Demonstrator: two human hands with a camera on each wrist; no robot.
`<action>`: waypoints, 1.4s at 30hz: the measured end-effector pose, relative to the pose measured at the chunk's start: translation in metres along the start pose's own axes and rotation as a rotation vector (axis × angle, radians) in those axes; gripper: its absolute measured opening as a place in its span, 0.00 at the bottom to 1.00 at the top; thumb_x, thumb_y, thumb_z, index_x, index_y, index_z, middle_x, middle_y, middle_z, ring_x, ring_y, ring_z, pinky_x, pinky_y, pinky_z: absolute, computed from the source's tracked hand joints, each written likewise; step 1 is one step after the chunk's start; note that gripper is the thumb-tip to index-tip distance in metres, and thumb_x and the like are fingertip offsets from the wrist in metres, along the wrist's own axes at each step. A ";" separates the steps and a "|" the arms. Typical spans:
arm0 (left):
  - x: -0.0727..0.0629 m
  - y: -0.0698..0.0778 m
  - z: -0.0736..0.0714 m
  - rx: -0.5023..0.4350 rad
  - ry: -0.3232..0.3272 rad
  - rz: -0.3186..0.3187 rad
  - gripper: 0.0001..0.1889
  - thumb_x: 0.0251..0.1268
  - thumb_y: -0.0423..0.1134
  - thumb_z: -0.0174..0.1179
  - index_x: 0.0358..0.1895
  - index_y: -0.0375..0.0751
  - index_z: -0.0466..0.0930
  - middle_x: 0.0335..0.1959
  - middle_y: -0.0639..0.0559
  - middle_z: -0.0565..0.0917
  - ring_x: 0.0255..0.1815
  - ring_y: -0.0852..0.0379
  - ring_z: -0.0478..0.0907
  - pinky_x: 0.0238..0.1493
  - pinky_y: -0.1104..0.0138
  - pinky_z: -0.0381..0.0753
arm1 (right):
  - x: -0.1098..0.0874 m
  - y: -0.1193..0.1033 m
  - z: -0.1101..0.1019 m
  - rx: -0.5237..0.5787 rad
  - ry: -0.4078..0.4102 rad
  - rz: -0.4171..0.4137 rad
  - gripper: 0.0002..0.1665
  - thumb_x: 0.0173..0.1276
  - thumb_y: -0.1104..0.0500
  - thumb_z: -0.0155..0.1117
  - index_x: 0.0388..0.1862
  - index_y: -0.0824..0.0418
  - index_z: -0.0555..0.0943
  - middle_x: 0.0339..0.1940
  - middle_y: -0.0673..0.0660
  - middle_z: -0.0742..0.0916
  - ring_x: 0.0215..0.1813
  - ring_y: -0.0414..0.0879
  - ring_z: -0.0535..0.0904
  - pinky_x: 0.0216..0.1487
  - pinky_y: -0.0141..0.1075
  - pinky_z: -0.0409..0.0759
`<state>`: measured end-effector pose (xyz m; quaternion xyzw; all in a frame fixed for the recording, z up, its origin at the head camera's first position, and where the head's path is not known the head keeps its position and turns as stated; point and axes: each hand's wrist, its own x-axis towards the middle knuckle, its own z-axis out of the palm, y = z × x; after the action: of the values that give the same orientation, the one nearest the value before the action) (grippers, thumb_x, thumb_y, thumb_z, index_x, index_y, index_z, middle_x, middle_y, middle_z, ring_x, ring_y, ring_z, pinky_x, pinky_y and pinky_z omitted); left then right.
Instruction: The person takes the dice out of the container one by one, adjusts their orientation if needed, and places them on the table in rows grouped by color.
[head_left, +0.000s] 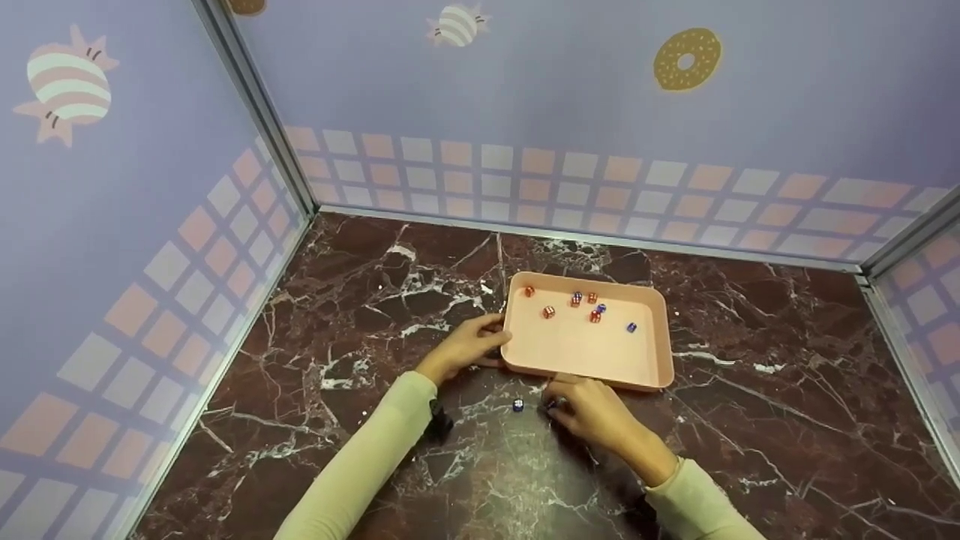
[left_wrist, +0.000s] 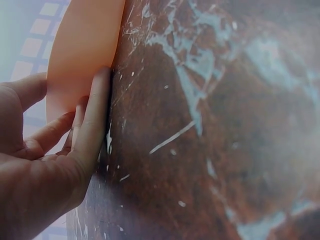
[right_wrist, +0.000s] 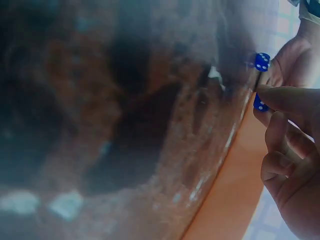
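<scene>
A shallow peach-coloured tray [head_left: 577,352] stands on the table, with several red and blue dice inside. My left hand [head_left: 469,343] grips its left end, the thumb at the rim and the fingers along the outer wall [left_wrist: 85,50]. Just in front of the tray's near side, my right hand [head_left: 592,411] pinches a blue die [right_wrist: 260,102] between thumb and index finger, low over the table. Another blue die [head_left: 518,405] lies on the table to the left of that hand. Within the tray, a red die [head_left: 549,312] sits toward the left and a blue die [head_left: 631,328] toward the right.
The table [head_left: 780,420] has a dark red marbled top with white veins. Patterned panels enclose it: a back wall [head_left: 570,90] and a left wall [head_left: 150,180], with another at the right edge. Metal strips [head_left: 570,238] run along their bases.
</scene>
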<state>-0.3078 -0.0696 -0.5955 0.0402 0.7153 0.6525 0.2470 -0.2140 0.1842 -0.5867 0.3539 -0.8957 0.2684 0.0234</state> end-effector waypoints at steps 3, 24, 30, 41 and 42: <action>0.000 0.002 0.001 0.005 -0.002 0.001 0.30 0.81 0.37 0.60 0.79 0.31 0.66 0.61 0.35 0.76 0.56 0.45 0.80 0.50 0.54 0.94 | -0.002 0.002 0.003 0.005 -0.005 0.003 0.12 0.59 0.69 0.79 0.39 0.57 0.88 0.39 0.48 0.88 0.42 0.47 0.87 0.40 0.47 0.90; 0.003 0.000 0.001 0.008 -0.013 0.004 0.30 0.81 0.36 0.60 0.79 0.31 0.65 0.61 0.35 0.77 0.57 0.43 0.81 0.50 0.54 0.94 | 0.004 0.005 -0.017 0.167 0.063 -0.034 0.11 0.66 0.65 0.76 0.47 0.62 0.88 0.42 0.55 0.90 0.41 0.50 0.87 0.43 0.43 0.90; -0.004 -0.005 -0.003 0.011 0.015 -0.001 0.30 0.81 0.36 0.60 0.79 0.29 0.64 0.62 0.33 0.77 0.59 0.42 0.81 0.50 0.54 0.94 | 0.013 0.014 -0.014 0.200 0.255 -0.024 0.09 0.66 0.72 0.73 0.44 0.65 0.88 0.40 0.55 0.90 0.35 0.43 0.83 0.35 0.35 0.88; -0.001 -0.002 -0.001 0.005 0.002 0.006 0.31 0.81 0.36 0.60 0.79 0.29 0.64 0.63 0.33 0.76 0.59 0.41 0.80 0.51 0.54 0.94 | 0.018 0.050 -0.052 -0.008 0.354 0.292 0.14 0.62 0.75 0.71 0.46 0.67 0.88 0.45 0.61 0.89 0.37 0.58 0.86 0.39 0.52 0.91; 0.001 -0.001 0.000 0.007 -0.001 0.008 0.31 0.81 0.36 0.60 0.79 0.29 0.64 0.63 0.33 0.76 0.59 0.41 0.80 0.51 0.54 0.94 | 0.016 0.056 -0.056 -0.059 0.357 0.348 0.14 0.61 0.75 0.71 0.46 0.67 0.88 0.45 0.62 0.88 0.38 0.62 0.86 0.40 0.55 0.90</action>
<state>-0.3084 -0.0698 -0.5963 0.0441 0.7173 0.6510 0.2444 -0.2705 0.2355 -0.5611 0.1406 -0.9322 0.3003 0.1453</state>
